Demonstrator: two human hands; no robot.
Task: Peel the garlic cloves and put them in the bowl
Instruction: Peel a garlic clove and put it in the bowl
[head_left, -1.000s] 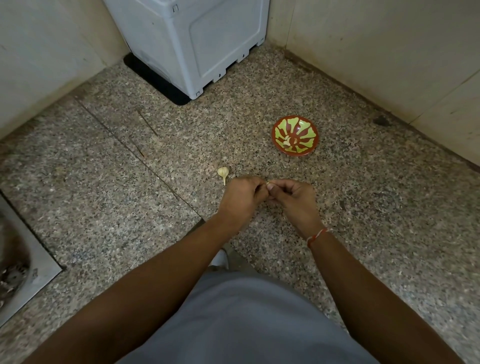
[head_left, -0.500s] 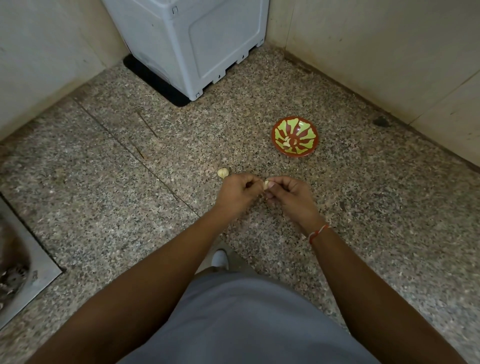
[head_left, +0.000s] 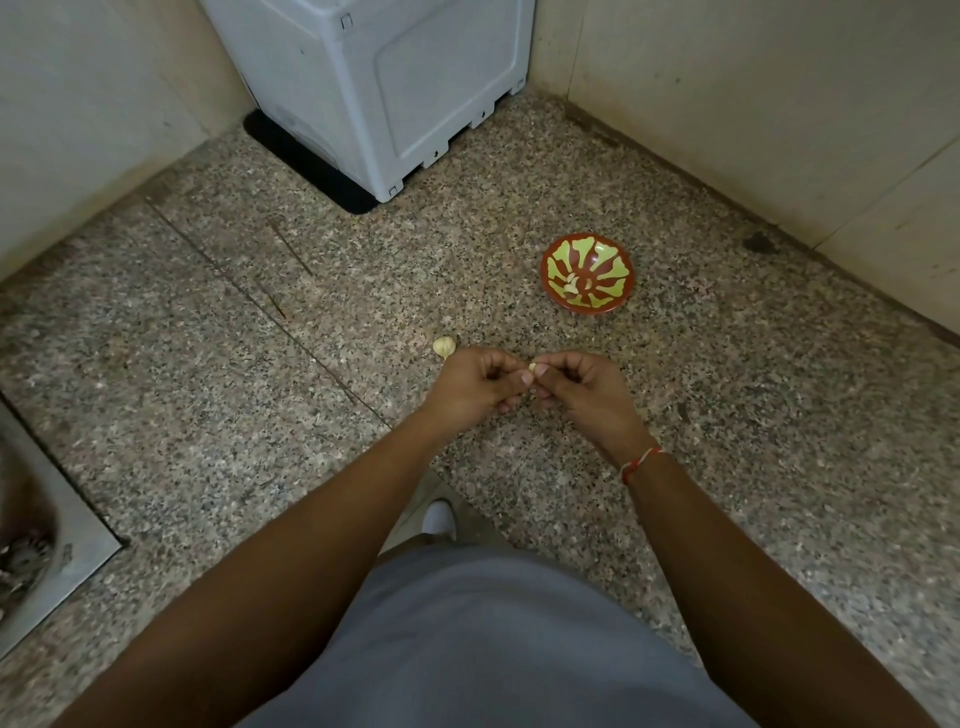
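Observation:
A small pale garlic clove (head_left: 532, 368) is pinched between the fingertips of my left hand (head_left: 475, 387) and my right hand (head_left: 584, 389), which meet above the speckled stone floor. Most of the clove is hidden by my fingers. A garlic bulb (head_left: 444, 345) lies on the floor just behind my left hand. The red bowl with a green pattern (head_left: 558, 262) stands on the floor beyond my right hand, with a few pale cloves (head_left: 574, 285) inside it.
A grey plastic appliance (head_left: 395, 88) stands on a black mat in the far corner. Tiled walls (head_left: 779, 114) close off the back and the right. A metal floor drain (head_left: 36, 545) lies at the left edge. My grey-clad lap fills the bottom.
My hands have stayed together over the same spot, working the clove between the fingertips; the clove's pale tip now shows between them. Bowl and bulb have not moved.

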